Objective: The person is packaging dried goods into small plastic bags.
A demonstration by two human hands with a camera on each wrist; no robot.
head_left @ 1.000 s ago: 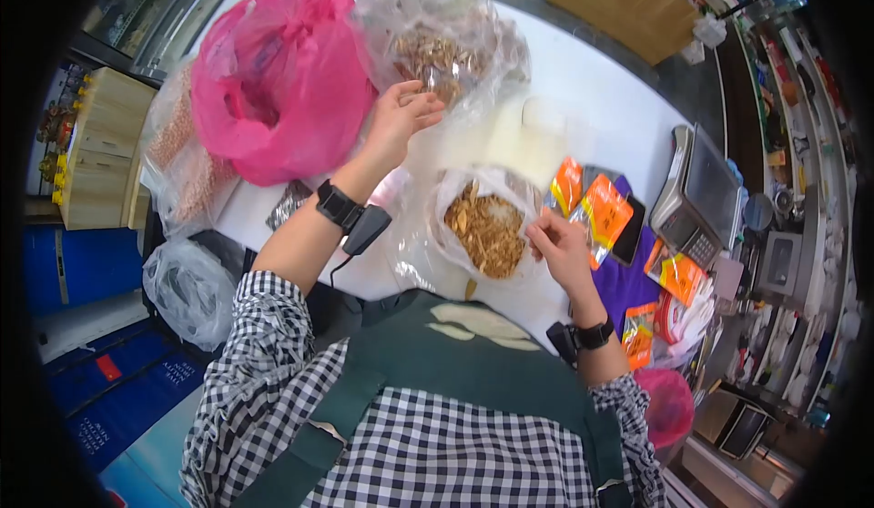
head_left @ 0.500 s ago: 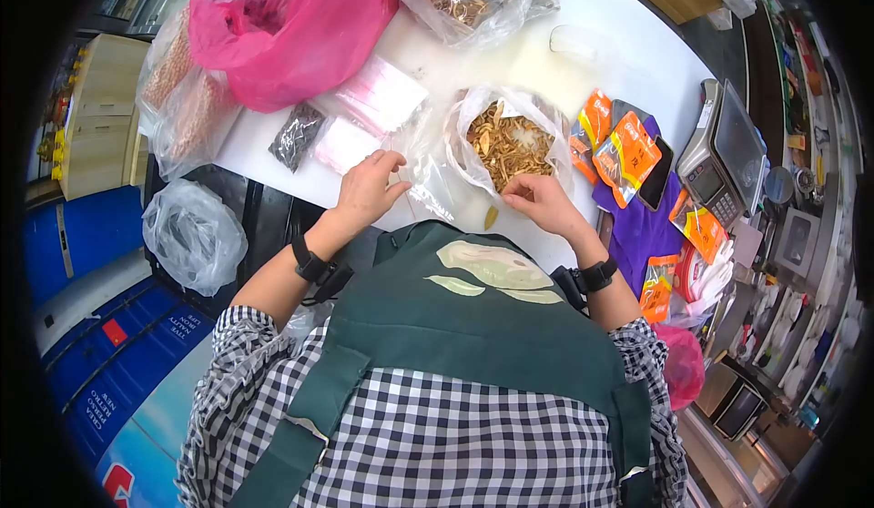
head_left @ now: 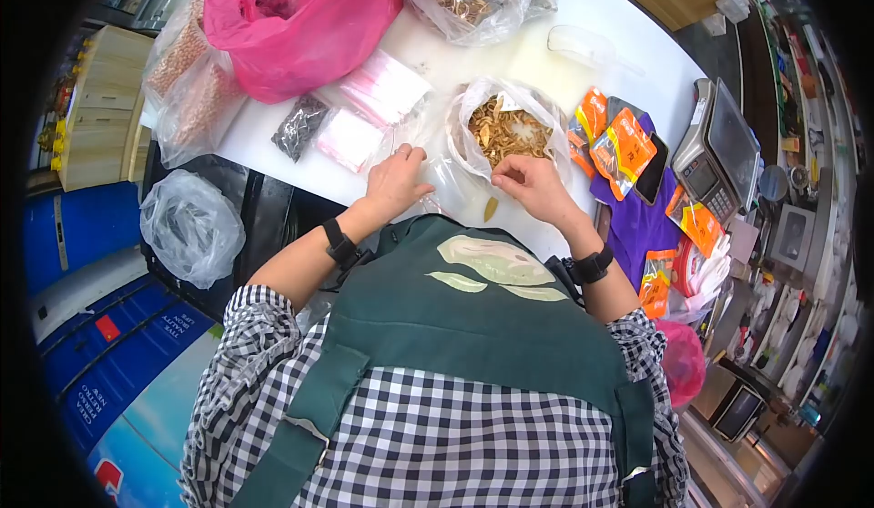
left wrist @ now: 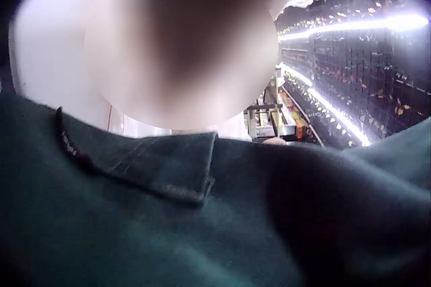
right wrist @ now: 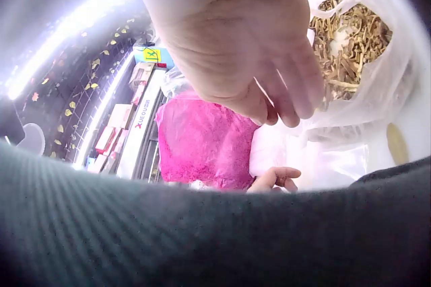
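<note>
A white plastic bag (head_left: 460, 148) stands rolled open on the table, filled with dried brown slices (head_left: 501, 135). My right hand (head_left: 539, 191) is at its near rim, fingers loosely bent and thumb close to the index finger. Nothing shows between those fingers in the right wrist view. Left of the bag, my left hand (head_left: 393, 183) hovers at the table's front edge with its fingers relaxed, beside a clear flat plastic bag (head_left: 446, 189). One loose yellowish slice (head_left: 491, 208) lies in front of the filled bag. The left wrist view is mostly apron and blur.
Packs of small clear bags (head_left: 387, 85) and a pouch of dark bits (head_left: 299, 127) lie to the left. Behind are a pink bag (head_left: 300, 35) and another bag of dried slices (head_left: 478, 3). A clear scoop (head_left: 583, 45), orange packets (head_left: 624, 153) and a scale (head_left: 715, 157) are rightward.
My left hand has come back from beside the far bag to the table's front edge, then shifted slightly right. My right hand stays by the near bag. The head view has tilted down.
</note>
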